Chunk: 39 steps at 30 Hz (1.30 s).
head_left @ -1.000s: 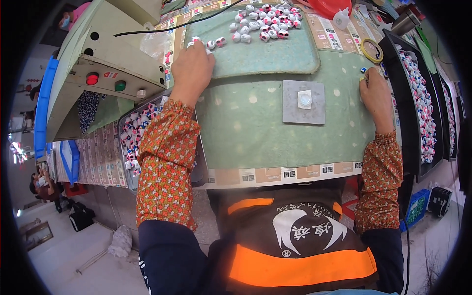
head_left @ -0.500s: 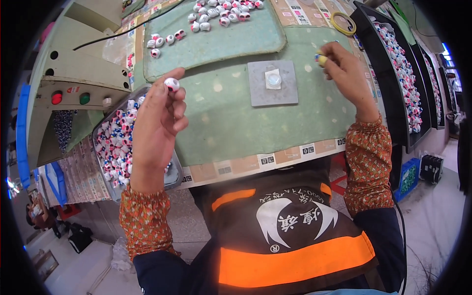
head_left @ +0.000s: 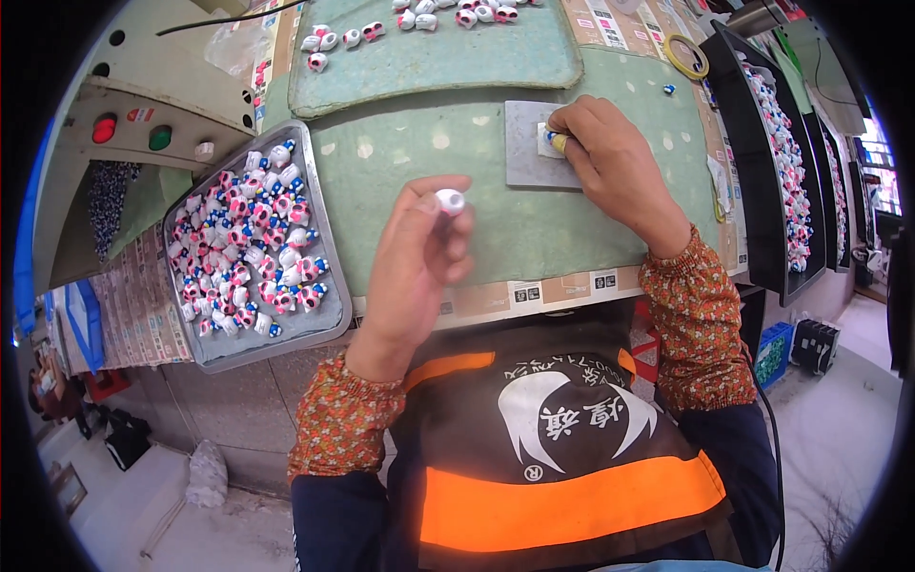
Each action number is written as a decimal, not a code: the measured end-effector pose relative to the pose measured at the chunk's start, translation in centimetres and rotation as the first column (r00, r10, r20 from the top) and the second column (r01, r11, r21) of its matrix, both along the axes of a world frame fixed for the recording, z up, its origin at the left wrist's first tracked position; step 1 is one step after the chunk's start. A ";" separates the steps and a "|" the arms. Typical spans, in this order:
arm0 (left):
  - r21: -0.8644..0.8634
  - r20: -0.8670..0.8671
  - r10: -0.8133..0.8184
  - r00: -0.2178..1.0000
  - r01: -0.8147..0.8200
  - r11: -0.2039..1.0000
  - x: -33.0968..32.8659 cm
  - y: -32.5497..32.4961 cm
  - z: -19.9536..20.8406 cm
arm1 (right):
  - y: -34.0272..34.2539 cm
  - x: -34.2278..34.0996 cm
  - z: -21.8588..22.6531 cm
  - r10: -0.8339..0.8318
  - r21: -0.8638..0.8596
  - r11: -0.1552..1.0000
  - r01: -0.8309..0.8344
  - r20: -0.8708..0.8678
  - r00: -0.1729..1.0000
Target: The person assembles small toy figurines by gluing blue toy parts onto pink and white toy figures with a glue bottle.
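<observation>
My left hand is closed on a small white figurine head with a round opening facing up, held above the green mat. My right hand, a yellow cover on one fingertip, pinches a small blue piece. This piece is at the white square pad on the grey plate; whether it touches the pad I cannot tell. My fingers hide part of pad and plate. Another blue piece lies on the mat beyond my right hand.
At left, a metal tray holds many white, pink and blue figurines. White pieces lie on the pale green board at the back. A yellow tape roll and a black bin of figurine parts are at right. A control box stands far left.
My right hand has moved left and down from the mat's right side to the grey plate with the blue piece. My left hand has moved right, away from the tray, still holding the head.
</observation>
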<state>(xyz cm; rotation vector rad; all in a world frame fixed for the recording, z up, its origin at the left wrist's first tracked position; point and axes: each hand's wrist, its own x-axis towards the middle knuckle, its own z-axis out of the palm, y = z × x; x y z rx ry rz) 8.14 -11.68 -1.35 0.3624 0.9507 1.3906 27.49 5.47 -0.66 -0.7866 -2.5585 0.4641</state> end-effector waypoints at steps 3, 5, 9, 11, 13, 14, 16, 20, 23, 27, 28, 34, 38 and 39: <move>0.033 0.010 0.000 1.000 -0.001 0.999 0.9 0.2 -0.5 | 0.3 0.2 -0.1 -0.001 -0.005 1.000 0.001 0.019 1.000; 0.054 0.016 0.001 1.000 -0.002 0.999 1.3 0.3 -1.1 | 0.6 0.2 -0.2 0.000 -0.035 0.999 0.001 0.017 1.000; 0.074 0.040 -0.003 0.999 0.000 0.997 2.3 0.9 -1.7 | 0.5 0.1 -0.5 -0.022 -0.042 0.999 0.021 -0.030 0.999; 0.088 0.050 -0.013 0.999 0.008 0.996 2.5 1.0 -1.9 | 0.5 0.2 -0.2 -0.019 -0.048 0.999 0.018 -0.027 0.999; 0.100 0.068 -0.030 0.997 0.024 0.995 2.6 1.2 -2.1 | 0.4 0.3 -0.1 -0.038 -0.084 0.996 0.033 -0.057 0.998; 0.100 0.068 -0.035 0.997 0.028 0.995 2.7 1.3 -2.2 | 0.3 0.4 0.0 -0.055 -0.118 0.992 0.045 -0.086 0.995; 0.111 0.123 0.000 0.992 -0.013 0.994 2.9 1.3 -2.7 | -0.6 0.1 0.3 -0.089 -0.241 0.969 0.049 -0.160 0.983; 0.099 0.157 0.021 0.987 -0.037 0.994 3.2 1.5 -2.9 | -2.9 -0.4 1.3 -0.130 -0.511 0.858 -0.045 -0.302 0.944; 0.128 0.168 0.025 0.985 -0.047 0.991 3.4 1.6 -3.3 | -4.7 -1.1 1.2 -0.117 -0.562 0.821 -0.100 -0.337 0.934; 0.125 0.147 0.053 0.988 -0.072 0.989 4.0 1.8 -3.1 | -6.7 -1.8 1.8 -0.100 -0.528 0.842 -0.111 -0.354 0.930; 0.117 0.145 0.060 0.988 -0.077 0.990 4.0 1.7 -3.1 | -6.7 -1.7 1.6 -0.081 -0.503 0.857 -0.114 -0.350 0.933; 0.144 0.191 0.029 0.981 -0.058 0.988 3.7 1.6 -3.3 | -6.7 -1.5 2.0 -0.101 -0.497 0.864 -0.074 -0.318 0.943; 0.121 0.169 0.059 0.984 -0.081 0.989 3.9 1.6 -3.0 | -7.0 -1.8 1.6 -0.100 -0.511 0.855 -0.095 -0.340 0.935; 0.130 0.168 0.065 0.984 -0.088 0.988 3.9 1.5 -3.0 | -7.0 -1.8 1.4 -0.094 -0.506 0.858 -0.091 -0.328 0.940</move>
